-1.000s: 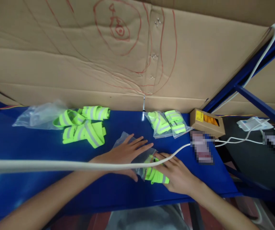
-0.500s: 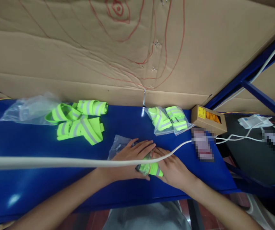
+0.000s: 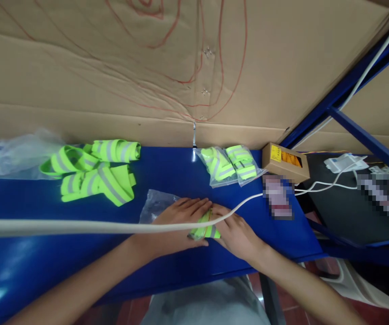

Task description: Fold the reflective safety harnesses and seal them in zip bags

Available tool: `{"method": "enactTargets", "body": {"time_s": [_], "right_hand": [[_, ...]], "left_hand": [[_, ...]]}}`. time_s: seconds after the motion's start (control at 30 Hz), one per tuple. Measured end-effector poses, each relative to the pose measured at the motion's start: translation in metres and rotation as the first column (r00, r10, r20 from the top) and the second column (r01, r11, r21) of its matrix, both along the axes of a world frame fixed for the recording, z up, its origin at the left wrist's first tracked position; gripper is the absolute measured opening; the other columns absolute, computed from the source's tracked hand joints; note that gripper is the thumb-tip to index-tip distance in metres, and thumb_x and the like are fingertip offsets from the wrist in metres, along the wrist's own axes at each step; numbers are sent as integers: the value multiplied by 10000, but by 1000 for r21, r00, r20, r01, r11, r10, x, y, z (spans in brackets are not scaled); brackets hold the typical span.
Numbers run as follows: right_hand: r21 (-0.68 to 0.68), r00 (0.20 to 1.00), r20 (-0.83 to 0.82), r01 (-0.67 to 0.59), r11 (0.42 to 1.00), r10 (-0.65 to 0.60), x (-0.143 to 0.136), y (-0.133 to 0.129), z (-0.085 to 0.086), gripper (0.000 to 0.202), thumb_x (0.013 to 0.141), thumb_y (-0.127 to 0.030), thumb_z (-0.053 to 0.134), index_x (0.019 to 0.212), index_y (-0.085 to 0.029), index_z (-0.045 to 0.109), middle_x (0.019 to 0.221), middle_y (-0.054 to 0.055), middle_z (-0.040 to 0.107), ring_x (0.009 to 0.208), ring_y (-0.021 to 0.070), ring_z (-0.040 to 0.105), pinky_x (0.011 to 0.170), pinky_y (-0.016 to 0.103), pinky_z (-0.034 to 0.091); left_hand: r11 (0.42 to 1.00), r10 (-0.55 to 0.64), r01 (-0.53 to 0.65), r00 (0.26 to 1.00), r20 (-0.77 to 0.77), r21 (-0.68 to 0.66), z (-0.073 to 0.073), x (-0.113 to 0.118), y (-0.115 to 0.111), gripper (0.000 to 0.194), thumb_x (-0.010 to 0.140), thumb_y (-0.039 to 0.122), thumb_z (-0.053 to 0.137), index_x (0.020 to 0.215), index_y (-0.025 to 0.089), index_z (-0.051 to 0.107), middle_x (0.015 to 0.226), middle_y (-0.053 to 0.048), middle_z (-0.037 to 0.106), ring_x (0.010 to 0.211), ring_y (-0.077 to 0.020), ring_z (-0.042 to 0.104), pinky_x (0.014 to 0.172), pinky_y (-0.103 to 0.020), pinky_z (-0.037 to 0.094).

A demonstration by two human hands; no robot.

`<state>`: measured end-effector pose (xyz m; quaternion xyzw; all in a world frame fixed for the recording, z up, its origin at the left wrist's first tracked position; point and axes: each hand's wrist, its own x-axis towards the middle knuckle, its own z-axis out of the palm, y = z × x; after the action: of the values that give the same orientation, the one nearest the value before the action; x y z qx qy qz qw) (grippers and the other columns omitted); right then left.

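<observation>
Both my hands meet over a folded lime-green reflective strap on the blue table, partly inside a clear plastic bag. My left hand lies over the bag, fingers wrapped round its open end and the strap. My right hand holds the strap's other end from the right, its fingers bent and touching those of my left hand. A white cable crosses in front of both hands and hides part of them. How far the strap sits inside the bag is hidden.
Loose green straps and clear bags lie at the back left. Two bagged straps and a cardboard box stand at the back right. A white cable hangs across the view above the blue table.
The view has shifted, so the things on the table appear further left. My hands stay together round the strap and bag, with only slight finger movement.
</observation>
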<state>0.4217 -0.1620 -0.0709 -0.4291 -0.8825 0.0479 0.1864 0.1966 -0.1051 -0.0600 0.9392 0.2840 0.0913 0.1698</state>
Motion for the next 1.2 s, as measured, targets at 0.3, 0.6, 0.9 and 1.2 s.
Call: {"method": "enactTargets", "body": {"time_s": [0.3, 0.6, 0.9, 1.2], "right_hand": [[-294, 938, -322, 27, 955, -125, 3, 22, 30, 326, 883, -411, 763, 1107, -217, 628, 1081, 67, 736, 971, 217, 727, 834, 304, 565], [-448, 955, -264, -1, 894, -132, 20, 45, 49, 329, 900, -414, 743, 1147, -218, 650, 929, 11, 746, 801, 174, 701, 707, 252, 488], [-132, 988, 21, -147, 980, 151, 14, 45, 51, 295, 1024, -330, 557, 1277, -182, 590, 1174, 113, 710, 1015, 226, 707, 771, 290, 517], [-168, 987, -133, -106, 980, 84, 23, 67, 26, 372, 1013, -360, 566, 1328, -166, 603, 1243, 135, 716, 1094, 270, 707, 885, 357, 541]], "left_hand": [[997, -10, 0, 990, -138, -73, 54, 0, 11, 225, 1006, 266, 507, 1191, 198, 617, 1117, -57, 716, 993, -256, 682, 899, -378, 468], [965, 79, -110, 988, -134, -237, 48, -9, 29, 621, 838, 688, 668, 1287, 263, 599, 1075, -27, 736, 962, -281, 698, 780, -317, 446], [967, 105, -148, 974, -202, -207, 41, -2, 31, 522, 874, 726, 573, 1071, 255, 684, 902, -42, 754, 858, -286, 727, 706, -301, 454], [927, 87, -90, 996, -26, -364, 58, -8, 27, 667, 953, 501, 604, 1538, 321, 341, 1552, -48, 490, 1372, -239, 538, 1107, -323, 438]]}}
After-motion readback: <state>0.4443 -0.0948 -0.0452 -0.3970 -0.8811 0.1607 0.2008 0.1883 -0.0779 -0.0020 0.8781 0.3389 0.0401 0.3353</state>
